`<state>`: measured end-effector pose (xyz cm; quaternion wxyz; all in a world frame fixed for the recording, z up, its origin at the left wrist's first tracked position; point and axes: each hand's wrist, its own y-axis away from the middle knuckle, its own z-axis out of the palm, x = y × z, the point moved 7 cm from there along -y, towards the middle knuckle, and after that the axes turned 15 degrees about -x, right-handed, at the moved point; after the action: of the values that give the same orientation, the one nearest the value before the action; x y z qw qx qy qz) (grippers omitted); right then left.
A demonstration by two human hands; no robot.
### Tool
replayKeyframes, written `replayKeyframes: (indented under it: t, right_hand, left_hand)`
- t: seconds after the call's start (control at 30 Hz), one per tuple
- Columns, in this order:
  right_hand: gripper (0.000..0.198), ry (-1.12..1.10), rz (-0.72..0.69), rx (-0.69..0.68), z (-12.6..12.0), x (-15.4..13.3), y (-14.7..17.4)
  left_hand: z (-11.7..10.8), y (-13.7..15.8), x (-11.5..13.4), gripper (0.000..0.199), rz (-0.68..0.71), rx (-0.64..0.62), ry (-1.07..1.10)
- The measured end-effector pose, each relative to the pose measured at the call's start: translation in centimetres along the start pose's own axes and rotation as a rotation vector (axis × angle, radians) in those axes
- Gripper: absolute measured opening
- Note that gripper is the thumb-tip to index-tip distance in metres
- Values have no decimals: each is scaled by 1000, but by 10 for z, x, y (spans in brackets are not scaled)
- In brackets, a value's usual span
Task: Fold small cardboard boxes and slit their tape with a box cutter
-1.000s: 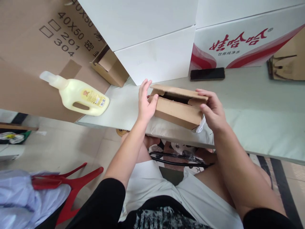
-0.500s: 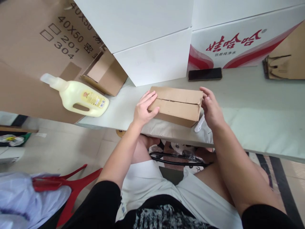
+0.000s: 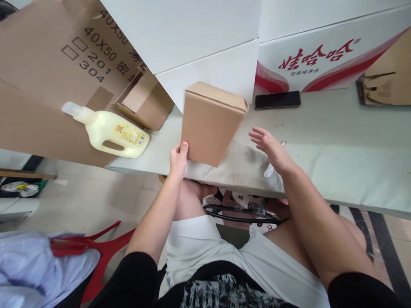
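A plain brown cardboard box (image 3: 213, 124) is tilted up, its broad face turned toward me. My left hand (image 3: 178, 160) grips it at the lower left edge, thumb on the front; the other fingers are hidden behind. To the right of the box, my right hand (image 3: 271, 149) hovers over the table with fingers stretched out and nothing in them. Close beneath that hand lies a small white tool (image 3: 268, 171), partly hidden, its kind unclear.
Stacked white cartons (image 3: 212, 72) stand at the back, beside a carton with red lettering (image 3: 316, 64). A black phone (image 3: 278, 100) lies before it. On the left are a yellow detergent bottle (image 3: 120, 132), a small open carton (image 3: 149, 100) and a large carton (image 3: 41, 98).
The box has been lifted and tipped upright, moving left. My right hand has come away from its right end, and my left hand has shifted down to its lower left edge.
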<state>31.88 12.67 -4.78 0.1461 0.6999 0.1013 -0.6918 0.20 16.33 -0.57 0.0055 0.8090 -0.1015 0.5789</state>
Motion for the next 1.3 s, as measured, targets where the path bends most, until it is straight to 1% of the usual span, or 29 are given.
replayKeyframes:
  t: [0.03, 0.07, 0.1, 0.17, 0.2, 0.23, 0.3, 0.4, 0.47, 0.5, 0.57, 0.6, 0.63, 0.7, 0.73, 0.77, 0.8, 0.83, 0.87, 0.9, 0.93, 0.97, 1.0, 1.07, 1.1, 1.13, 1.2, 1.23, 1.3]
  right_hand:
    - [75, 19, -37, -61, 9, -5, -1]
    - [75, 46, -74, -115, 19, -10, -2]
    - [75, 82, -113, -154, 27, -16, -2]
    - [74, 179, -199, -180, 38, -30, 1]
    - [73, 235, -248, -165, 40, -39, 3]
    - [71, 292, -297, -137, 40, -47, 6]
    - [64, 386, -376, -62, 35, -62, 14]
    - [56, 416, -434, -7, 22, -75, 24]
    - [50, 387, -439, -3, 14, -78, 28]
    - [47, 376, -432, 5, 10, -78, 29]
    - [39, 374, -397, 21, 4, -76, 29]
    - [35, 378, -373, 26, 2, -75, 29]
    - [31, 385, -351, 33, 1, -73, 28]
    - [25, 402, -315, 64, -2, -72, 28]
    - [23, 410, -299, 86, -3, -72, 28]
    - [22, 415, -282, 106, -4, -73, 28]
    - [22, 416, -265, 116, -4, -73, 28]
    - [22, 414, -251, 112, -4, -74, 28]
    - [23, 410, -241, 100, -4, -75, 28]
    - [24, 407, -230, 88, -5, -75, 29]
    - [26, 405, -209, 101, -9, -75, 29]
    - [28, 410, -163, 158, -17, -72, 31]
    - [29, 431, -87, 258, -29, -68, 34]
    - [28, 529, 151, 472, -56, -54, 44]
    - [26, 602, 297, 529, -67, -46, 49]
    - [25, 682, 439, 526, -73, -37, 51]
    - [33, 816, 655, 370, -72, -18, 51]
    - [42, 861, 716, 279, -67, -10, 51]
    - [58, 919, 750, 157, -53, -1, 49]
  left_hand:
    - [6, 2, -6, 75, -70, 4, 71]
    - [14, 7, -17, 71, -212, 31, 262]
    - [27, 13, -25, 64, -352, 30, 460]
    - [59, 24, -28, 57, -543, -16, 771]
    - [75, 30, -26, 58, -627, -54, 860]
    - [91, 36, -24, 58, -722, -121, 894]
    - [115, 49, -21, 50, -859, -247, 839]
    - [134, 63, -21, 38, -918, -332, 739]
    - [136, 68, -22, 33, -914, -381, 649]
    - [132, 69, -23, 29, -901, -403, 587]
    - [116, 66, -20, 17, -840, -410, 443]
    - [104, 62, -15, 14, -788, -384, 372]
    - [91, 57, -8, 15, -725, -341, 309]
    - [67, 46, 12, 15, -582, -222, 208]
    - [57, 40, 28, 11, -463, -149, 140]
    - [50, 32, 53, 7, -232, -80, -6]
    - [51, 27, 77, 13, -12, -62, -132]
    - [61, 24, 96, 22, 150, -106, -232]
    - [73, 21, 107, 29, 264, -151, -320]
    - [86, 17, 112, 36, 318, -200, -403]
    - [98, 13, 111, 43, 331, -249, -472]
    - [110, 9, 106, 49, 321, -296, -522]
    - [119, 5, 99, 54, 311, -331, -555]
    - [128, 0, 87, 59, 312, -339, -577]
    - [130, -1, 83, 61, 313, -339, -577]
    - [130, -2, 79, 62, 318, -333, -573]
    - [130, -2, 76, 65, 327, -323, -564]
    - [129, -2, 76, 67, 334, -317, -560]
    - [129, -1, 77, 69, 349, -304, -549]
